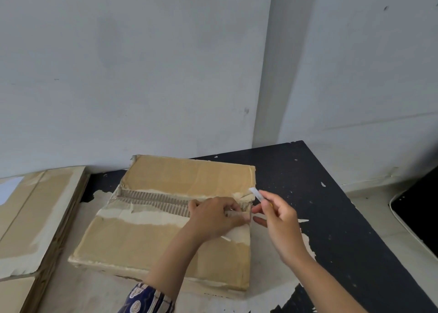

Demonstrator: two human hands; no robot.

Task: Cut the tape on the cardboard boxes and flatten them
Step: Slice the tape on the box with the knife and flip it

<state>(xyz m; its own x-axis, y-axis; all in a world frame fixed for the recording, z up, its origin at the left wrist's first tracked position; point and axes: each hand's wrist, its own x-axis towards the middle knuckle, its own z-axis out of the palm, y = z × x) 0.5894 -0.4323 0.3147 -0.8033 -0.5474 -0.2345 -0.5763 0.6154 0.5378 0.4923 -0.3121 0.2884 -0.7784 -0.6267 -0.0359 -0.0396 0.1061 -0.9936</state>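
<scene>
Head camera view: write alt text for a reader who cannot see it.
A person's left hand presses on the torn centre seam of a flat brown cardboard box while the right hand holds a small white-bladed cutter at the seam's right end. The box lies on a worn black table by a grey wall, with more flattened cardboard at left.

I'm facing a pale grey-white wall [118, 63], matte, w/ a few small dark scuffs. A corner or pillar edge [267, 75] runs vertically right of centre; the wall section [367, 75] beyond it has a faint horizontal line. Below me is a black table [331, 206], its paint badly chipped, w/ big bare pale patches at front and left. Light-coloured floor [379, 208] shows at right, next to a dark object w/ a white rim [407, 225]. Lighting is soft and even.
</scene>
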